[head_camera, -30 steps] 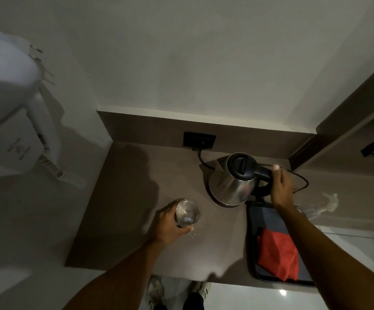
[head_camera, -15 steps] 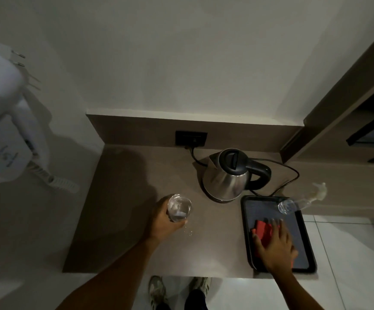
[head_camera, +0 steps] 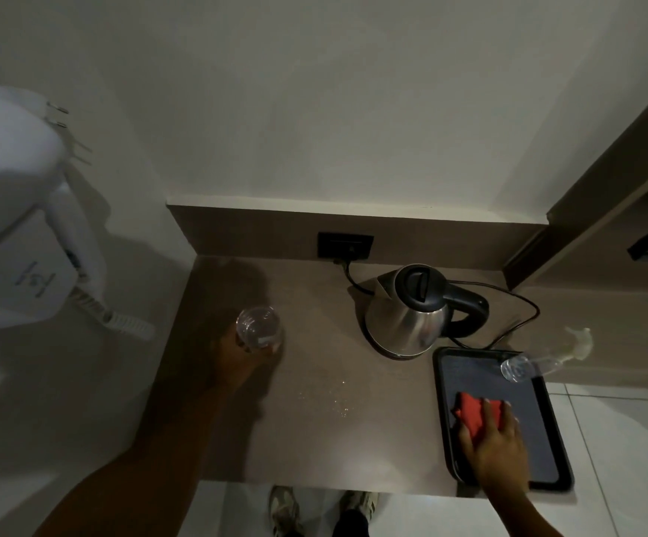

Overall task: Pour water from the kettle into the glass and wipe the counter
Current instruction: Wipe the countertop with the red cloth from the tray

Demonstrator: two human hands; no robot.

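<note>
Left hand [head_camera: 237, 356]: wrapped around the glass [head_camera: 258, 328], holding it over the left part of the counter [head_camera: 314, 439]; it's moved left and farther back than half a second ago, and it's a bit motion-blurred.
Glass: clear, looks tipped, mouth facing up toward the camera.
Droplets [head_camera: 338, 401]: small shiny specks on the counter, near-middle, same spot as before.
Kettle [head_camera: 411, 310]: steel body, black lid and handle, standing upright on its base; spout points far-left, handle sticks out right. Nobody's touching it.
Cloth [head_camera: 471, 414]: red, bunched, lying in the dark tray [head_camera: 551, 432] at the right.
Right hand [head_camera: 495, 445]: fingers spread, pressed flat on the cloth, about where it was half a second ago.
</note>
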